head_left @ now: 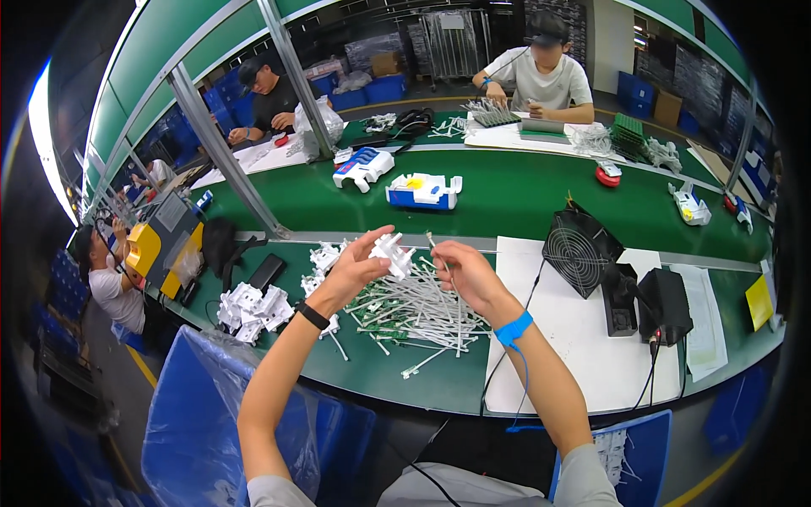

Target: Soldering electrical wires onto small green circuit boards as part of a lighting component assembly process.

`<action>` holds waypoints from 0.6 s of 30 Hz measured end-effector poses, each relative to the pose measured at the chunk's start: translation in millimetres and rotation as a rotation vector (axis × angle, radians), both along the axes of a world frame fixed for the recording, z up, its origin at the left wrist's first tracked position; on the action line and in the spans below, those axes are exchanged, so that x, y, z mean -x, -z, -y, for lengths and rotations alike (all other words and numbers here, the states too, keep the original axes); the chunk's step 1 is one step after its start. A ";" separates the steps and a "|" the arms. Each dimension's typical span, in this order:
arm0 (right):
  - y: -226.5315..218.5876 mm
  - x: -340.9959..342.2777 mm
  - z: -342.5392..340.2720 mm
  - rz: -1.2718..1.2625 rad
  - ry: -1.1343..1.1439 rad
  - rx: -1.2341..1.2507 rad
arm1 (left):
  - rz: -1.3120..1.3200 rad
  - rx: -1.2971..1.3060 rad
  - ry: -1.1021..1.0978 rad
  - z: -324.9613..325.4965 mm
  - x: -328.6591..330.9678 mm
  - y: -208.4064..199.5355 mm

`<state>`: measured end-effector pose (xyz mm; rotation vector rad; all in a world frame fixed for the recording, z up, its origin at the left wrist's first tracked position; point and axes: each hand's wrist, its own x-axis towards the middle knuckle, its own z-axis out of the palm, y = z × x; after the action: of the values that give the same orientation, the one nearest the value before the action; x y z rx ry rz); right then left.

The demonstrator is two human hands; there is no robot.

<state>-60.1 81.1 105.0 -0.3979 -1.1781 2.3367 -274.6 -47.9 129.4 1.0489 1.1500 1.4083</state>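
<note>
White plastic part (391,255) sits in the grip of the left hand (353,272), above the cable pile (414,311); the right hand (470,275) pinches one thin cable (430,239), also above this pile.

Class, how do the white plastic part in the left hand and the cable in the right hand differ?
Shape: the white plastic part is chunky, with prongs sticking out, while the cable is thin.
Position: the white plastic part is in the left hand; the cable is in the right hand, its tip poking above the fingers.
Shared: both are pale and held above the green bench.
</note>
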 end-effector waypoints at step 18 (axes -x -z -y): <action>9.5 -9.5 -2.9 0.139 -0.124 -0.060 | -0.144 0.004 0.177 2.6 -29.6 -12.0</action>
<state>-50.6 84.0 95.5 -0.4852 -1.3704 2.4042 -245.0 -50.5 141.5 1.2346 1.1321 1.2073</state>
